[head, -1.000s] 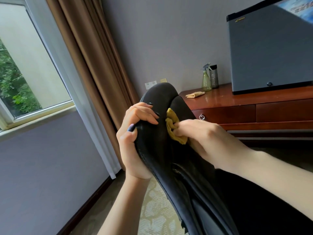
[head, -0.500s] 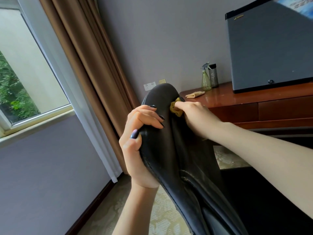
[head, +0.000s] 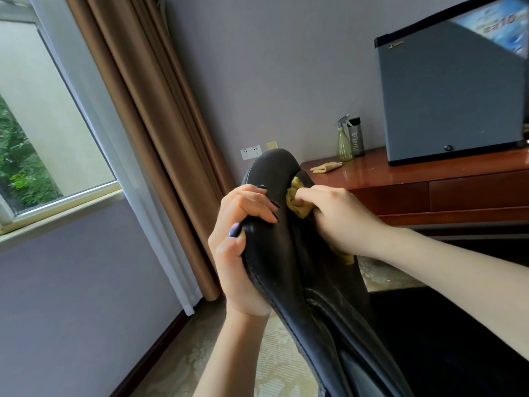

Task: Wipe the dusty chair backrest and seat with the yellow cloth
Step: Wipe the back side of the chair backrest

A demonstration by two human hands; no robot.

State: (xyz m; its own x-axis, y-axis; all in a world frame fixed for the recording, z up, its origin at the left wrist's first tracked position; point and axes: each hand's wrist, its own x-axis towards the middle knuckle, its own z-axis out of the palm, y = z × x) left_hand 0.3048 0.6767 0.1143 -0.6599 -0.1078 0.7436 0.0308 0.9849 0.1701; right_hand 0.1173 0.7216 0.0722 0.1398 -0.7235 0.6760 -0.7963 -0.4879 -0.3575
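The black leather chair backrest (head: 289, 253) runs from the lower right up to its rounded top edge at the centre. My left hand (head: 240, 236) grips the backrest's left edge, fingers curled over the front and thumb behind. My right hand (head: 335, 216) holds the bunched yellow cloth (head: 294, 197) and presses it into the fold near the top of the backrest. A bit of cloth shows below my right wrist. The seat is hidden, dark at the lower right.
A wooden cabinet (head: 429, 190) stands behind the chair with a green spray bottle (head: 344, 140), a grey canister (head: 355, 137), a beige cloth (head: 326, 167) and a grey box (head: 452, 104). Brown curtain (head: 148, 124) and window (head: 43, 133) are at the left. Patterned carpet lies below.
My right hand with the cloth slid up the backrest fold towards the top edge, then came slightly back down. My left hand kept its grip.
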